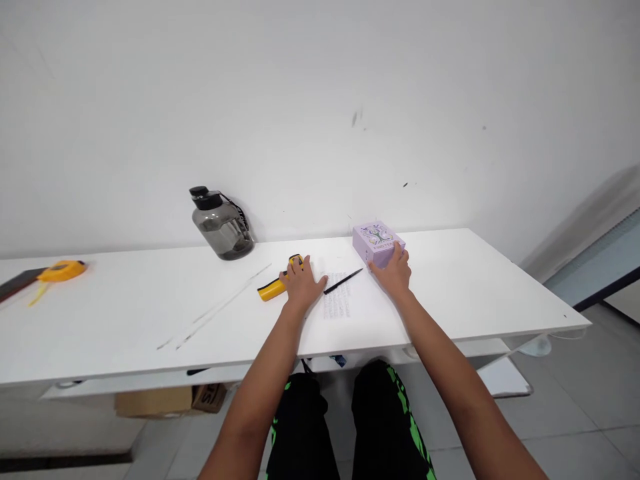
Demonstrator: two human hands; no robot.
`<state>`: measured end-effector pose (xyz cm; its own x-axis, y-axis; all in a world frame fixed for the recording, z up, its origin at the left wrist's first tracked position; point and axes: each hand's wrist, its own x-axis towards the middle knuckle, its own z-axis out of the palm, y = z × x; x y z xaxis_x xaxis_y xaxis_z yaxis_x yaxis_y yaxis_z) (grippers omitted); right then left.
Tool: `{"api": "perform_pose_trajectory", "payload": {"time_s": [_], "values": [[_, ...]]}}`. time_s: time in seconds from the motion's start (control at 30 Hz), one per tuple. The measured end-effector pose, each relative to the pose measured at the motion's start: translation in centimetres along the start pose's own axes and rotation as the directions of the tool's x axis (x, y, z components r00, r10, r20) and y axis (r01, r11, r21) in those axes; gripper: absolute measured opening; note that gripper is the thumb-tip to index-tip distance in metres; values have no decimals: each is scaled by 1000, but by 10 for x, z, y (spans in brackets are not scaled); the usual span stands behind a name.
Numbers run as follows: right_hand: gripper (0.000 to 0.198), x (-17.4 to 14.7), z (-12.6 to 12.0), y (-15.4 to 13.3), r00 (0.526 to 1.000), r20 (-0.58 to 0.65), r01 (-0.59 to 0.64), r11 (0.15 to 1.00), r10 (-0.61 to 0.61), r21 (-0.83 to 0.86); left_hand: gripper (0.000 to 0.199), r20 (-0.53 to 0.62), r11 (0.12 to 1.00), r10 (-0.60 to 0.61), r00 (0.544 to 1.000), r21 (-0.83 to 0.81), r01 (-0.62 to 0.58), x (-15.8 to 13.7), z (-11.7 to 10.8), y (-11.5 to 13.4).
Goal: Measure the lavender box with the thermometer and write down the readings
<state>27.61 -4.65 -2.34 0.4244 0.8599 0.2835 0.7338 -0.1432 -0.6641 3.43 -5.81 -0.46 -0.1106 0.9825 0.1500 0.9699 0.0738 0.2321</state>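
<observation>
My right hand (394, 270) grips the near end of a small lilac box (375, 241) with a tree design on top, the thumb at its front and the fingers at its right side. My left hand (301, 287) rests with thumb and fingers apart, fingertips over a yellow and black handheld tool (273, 289). That tool lies flat and is partly covered, so its exact kind does not show. Between my hands, a black pen (343, 281) lies slantwise across a white sheet of paper (340, 308) with lines of writing.
A grey see-through water bottle (223, 230) with a black cap stands against the wall. At the far left of the white table (450, 287) lie a yellow tape measure (63, 270) and a dark flat object (20, 283). Below, a cardboard box (155, 401) sits under the table.
</observation>
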Motion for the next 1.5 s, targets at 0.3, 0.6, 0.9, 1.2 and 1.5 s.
{"api": "perform_pose_trajectory", "payload": {"time_s": [0.3, 0.6, 0.9, 1.2, 1.5], "values": [[107, 2, -7, -1, 998, 58, -4, 1000, 5, -15, 75, -65, 984, -150, 987, -106, 143, 5, -8, -8], [105, 4, -22, 1, 975, -41, -173, 864, 218, 473, 68, 107, 998, -43, 993, 56, 37, 9, -31, -70], [69, 16, -18, 4, 916, 328, -338, 2, 231, 941, 59, -1, 396, -188, 982, -915, 75, 21, -37, -23], [71, 9, -25, -5, 894, 426, -406, -152, 139, 901, 56, -51, -93, -22, 998, -994, -53, -7, 1, 88], [69, -3, -24, -12, 872, 488, -478, -162, 28, 863, 66, 281, -493, 401, 872, -736, 464, -13, -2, 76]]}}
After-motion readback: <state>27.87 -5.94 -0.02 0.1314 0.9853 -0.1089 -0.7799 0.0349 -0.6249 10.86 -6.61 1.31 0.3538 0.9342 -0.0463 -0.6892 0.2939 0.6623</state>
